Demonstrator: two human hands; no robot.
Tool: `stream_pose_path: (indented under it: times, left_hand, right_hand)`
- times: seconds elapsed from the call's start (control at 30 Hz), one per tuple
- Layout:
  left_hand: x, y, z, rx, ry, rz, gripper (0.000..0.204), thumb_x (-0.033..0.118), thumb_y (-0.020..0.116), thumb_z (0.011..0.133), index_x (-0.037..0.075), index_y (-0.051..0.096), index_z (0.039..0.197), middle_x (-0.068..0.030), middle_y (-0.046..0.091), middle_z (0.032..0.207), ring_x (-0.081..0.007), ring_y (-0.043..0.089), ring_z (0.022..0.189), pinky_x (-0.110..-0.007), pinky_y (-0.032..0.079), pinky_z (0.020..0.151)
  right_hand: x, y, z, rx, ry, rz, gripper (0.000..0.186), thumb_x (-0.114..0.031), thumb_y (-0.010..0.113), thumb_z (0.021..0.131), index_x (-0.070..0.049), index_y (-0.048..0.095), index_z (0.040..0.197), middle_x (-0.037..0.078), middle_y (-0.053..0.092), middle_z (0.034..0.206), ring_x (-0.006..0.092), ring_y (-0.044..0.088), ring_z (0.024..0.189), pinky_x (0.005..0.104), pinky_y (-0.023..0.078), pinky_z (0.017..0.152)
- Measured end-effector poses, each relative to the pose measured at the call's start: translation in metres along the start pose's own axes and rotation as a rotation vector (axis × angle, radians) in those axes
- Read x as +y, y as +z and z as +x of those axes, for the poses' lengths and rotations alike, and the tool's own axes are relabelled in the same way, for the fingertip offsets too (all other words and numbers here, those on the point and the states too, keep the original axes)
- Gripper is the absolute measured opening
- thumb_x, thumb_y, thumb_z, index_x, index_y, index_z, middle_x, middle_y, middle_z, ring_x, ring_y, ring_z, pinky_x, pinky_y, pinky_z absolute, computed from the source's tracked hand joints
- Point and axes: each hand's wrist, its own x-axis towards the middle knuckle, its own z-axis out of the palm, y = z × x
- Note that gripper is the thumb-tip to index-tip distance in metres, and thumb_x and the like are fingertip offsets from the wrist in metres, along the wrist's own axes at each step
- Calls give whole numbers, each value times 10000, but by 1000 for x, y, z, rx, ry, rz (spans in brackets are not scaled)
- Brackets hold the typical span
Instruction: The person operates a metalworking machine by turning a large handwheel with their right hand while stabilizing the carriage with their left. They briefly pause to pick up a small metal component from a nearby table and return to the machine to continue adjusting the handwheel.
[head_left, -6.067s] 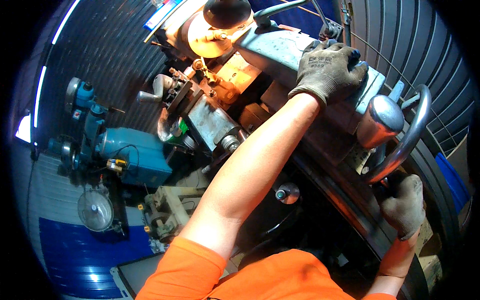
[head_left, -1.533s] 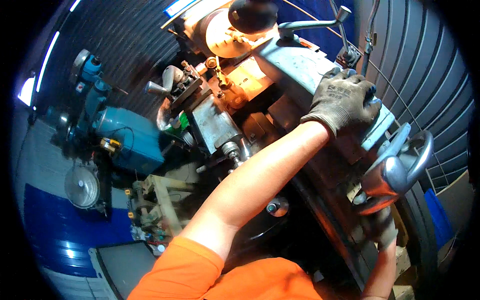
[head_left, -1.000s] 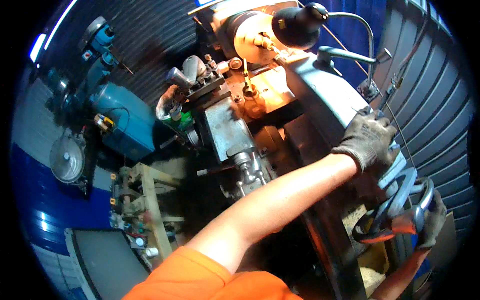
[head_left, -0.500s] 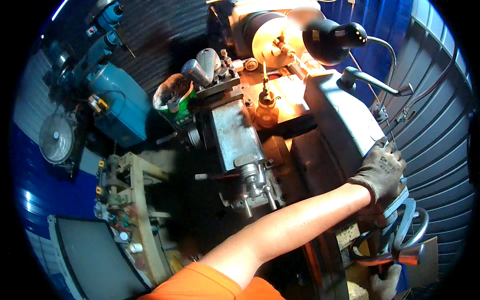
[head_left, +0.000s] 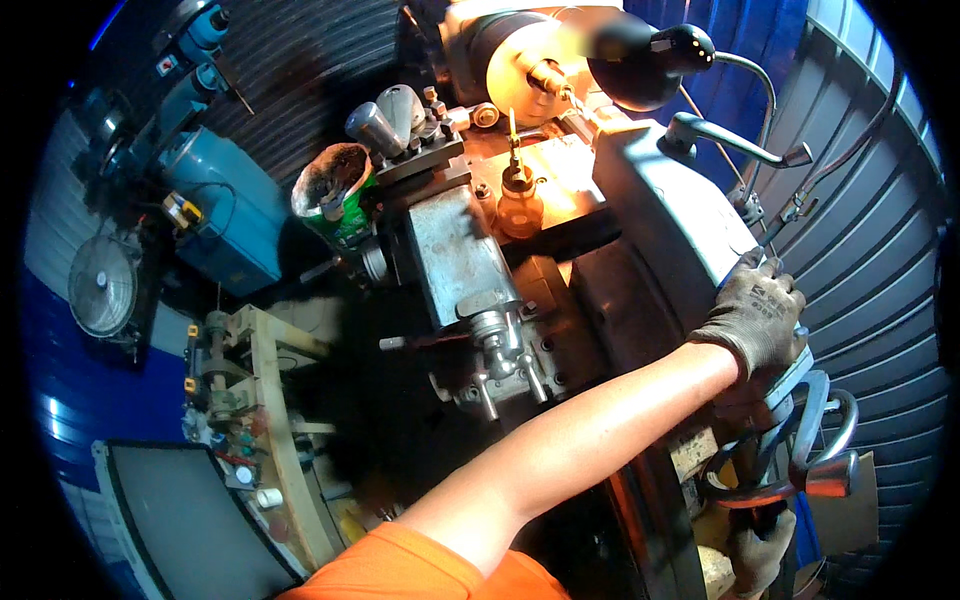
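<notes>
My left arm reaches across to the right, and my left hand, in a grey work glove, rests on the rear of a lathe's grey tailstock. Its fingers are apart and bent over the far edge. Low on the right, my gloved right hand is closed at the underside of the tailstock handwheel; its fingertips are partly hidden. A brass-coloured workpiece sits in the lit chuck. An oil bottle with a thin spout stands between the chuck and the tailstock.
The cross slide with crank handles lies left of the tailstock. A green bucket stands behind it. A black lamp hangs over the chuck. A lever tops the tailstock. A wooden bench and blue machine are at left.
The handwheel has turned a little, its outer handle rising. My right hand has shifted slightly up and left with it. My left hand stays on the tailstock; the whole view has shifted slightly.
</notes>
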Motion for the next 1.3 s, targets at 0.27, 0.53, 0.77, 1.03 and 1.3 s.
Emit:
stream_pose_path:
  times: [0.27, 0.53, 0.77, 1.03, 1.3]
  left_hand:
    - [-2, 0, 2, -16, -5, 32, 484, 490, 616, 894, 129, 713, 1201, -116, 650, 1315, -284, 517, 1356, -457, 301, 1189]
    - [1, -5, 3, -55, -16, 26, 512, 494, 592, 906, 117, 699, 1235, -138, 640, 1328, -306, 508, 1369, -460, 278, 1205]
    - [0, 0, 1, 17, -4, 28, 500, 483, 615, 881, 126, 707, 1219, -108, 670, 1269, -300, 573, 1273, -471, 307, 1182]
    - [1, -3, 1, 14, 5, 50, 483, 474, 614, 884, 124, 710, 1203, -110, 677, 1255, -299, 568, 1285, -463, 310, 1181]
    - [1, -4, 0, 16, 3, 67, 486, 468, 601, 891, 122, 703, 1217, -117, 670, 1268, -309, 565, 1294, -466, 313, 1181]
  right_hand:
    - [38, -7, -3, 110, -131, 34, 458, -202, 808, 839, -25, 520, 1148, 12, 529, 874, 106, 520, 773, 271, 463, 709]
    - [16, 4, -3, 135, -101, 0, 467, -192, 818, 842, -12, 531, 1163, 30, 568, 897, 97, 539, 756, 261, 463, 684]
    - [-3, 17, -4, 96, -68, 200, 510, -158, 818, 833, -16, 504, 1209, 30, 579, 834, 85, 546, 636, 247, 441, 571]
    - [34, 6, 3, 78, -268, 22, 439, -86, 774, 824, -19, 521, 1176, 30, 579, 782, 79, 534, 582, 239, 424, 526]
    - [-10, 27, 0, 197, -119, 220, 249, -77, 755, 799, -4, 628, 1000, 20, 603, 757, 60, 535, 585, 238, 408, 521]
